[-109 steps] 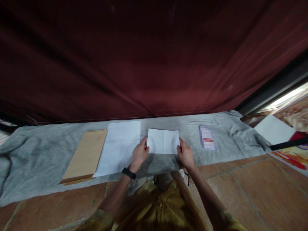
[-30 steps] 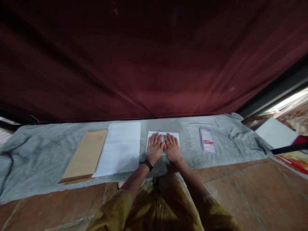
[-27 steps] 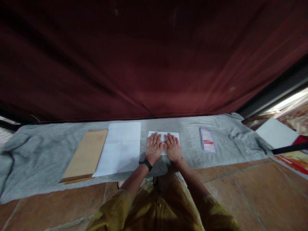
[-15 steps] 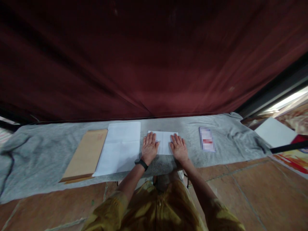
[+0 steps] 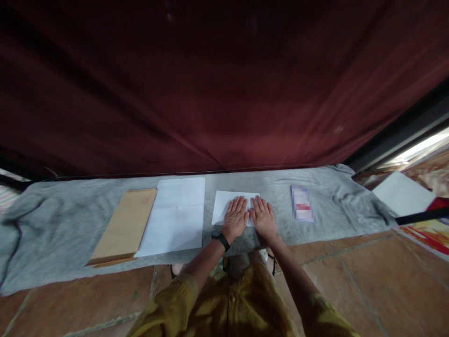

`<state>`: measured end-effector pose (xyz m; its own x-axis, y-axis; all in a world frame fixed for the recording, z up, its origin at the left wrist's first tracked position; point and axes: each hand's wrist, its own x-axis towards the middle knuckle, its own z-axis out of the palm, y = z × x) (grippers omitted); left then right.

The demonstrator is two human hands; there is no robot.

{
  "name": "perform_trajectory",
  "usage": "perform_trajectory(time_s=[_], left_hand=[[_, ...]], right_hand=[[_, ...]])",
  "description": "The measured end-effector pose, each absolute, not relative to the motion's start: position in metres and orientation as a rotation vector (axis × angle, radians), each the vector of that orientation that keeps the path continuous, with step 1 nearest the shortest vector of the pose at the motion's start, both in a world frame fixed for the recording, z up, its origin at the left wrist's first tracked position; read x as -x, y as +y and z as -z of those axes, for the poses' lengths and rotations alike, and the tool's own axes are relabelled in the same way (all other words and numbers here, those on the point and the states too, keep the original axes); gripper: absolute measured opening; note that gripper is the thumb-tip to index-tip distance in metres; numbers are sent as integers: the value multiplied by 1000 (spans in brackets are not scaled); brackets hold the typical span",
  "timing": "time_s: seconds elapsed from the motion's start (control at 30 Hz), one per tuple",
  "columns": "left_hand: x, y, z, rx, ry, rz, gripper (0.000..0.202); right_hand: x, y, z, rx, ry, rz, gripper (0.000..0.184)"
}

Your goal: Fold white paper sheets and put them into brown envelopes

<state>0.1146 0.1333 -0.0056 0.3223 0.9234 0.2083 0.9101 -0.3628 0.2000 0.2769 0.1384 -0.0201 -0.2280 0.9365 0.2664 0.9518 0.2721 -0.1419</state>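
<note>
Nearest the camera was the person's yellow shirt (image 5: 231, 304), with both forearms reaching forward over the terracotta tiled floor (image 5: 351, 276). A black wristband (image 5: 220, 241) sat on the left wrist. The left hand (image 5: 235, 217) and right hand (image 5: 264, 219) lay palm down side by side, touching or nearly touching along their inner edges. Both sets of fingers (image 5: 239, 204) were stretched out flat and gripped nothing, only pressing down. Under them lay the folded white paper (image 5: 222, 206), flat on the grey cloth (image 5: 70, 224), roughly centre of the cloth and straight in front of the person. The left hand covered the paper's right half; the right hand sat over its right edge, with the heel on the cloth. The paper's left part was bare. Just to the left of it was a larger white sheet (image 5: 175, 215), close but apart, and beside that a brown envelope (image 5: 126, 222) whose right edge met the sheet. To the right, well apart from the hands, lay a small printed card (image 5: 301, 203), its print blurred out. At the far right, off the cloth, was another white sheet (image 5: 400, 193) behind a black bar (image 5: 421, 216). Behind everything hung a dark red curtain (image 5: 224, 93).
</note>
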Motion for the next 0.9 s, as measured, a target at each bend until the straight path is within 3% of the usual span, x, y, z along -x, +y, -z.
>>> perform_trajectory(time_s=[0.9], left_hand=[[-59, 126, -7, -2570, 1867, -285, 54]], right_hand=[[-258, 141, 5, 1739, -2164, -8, 53]])
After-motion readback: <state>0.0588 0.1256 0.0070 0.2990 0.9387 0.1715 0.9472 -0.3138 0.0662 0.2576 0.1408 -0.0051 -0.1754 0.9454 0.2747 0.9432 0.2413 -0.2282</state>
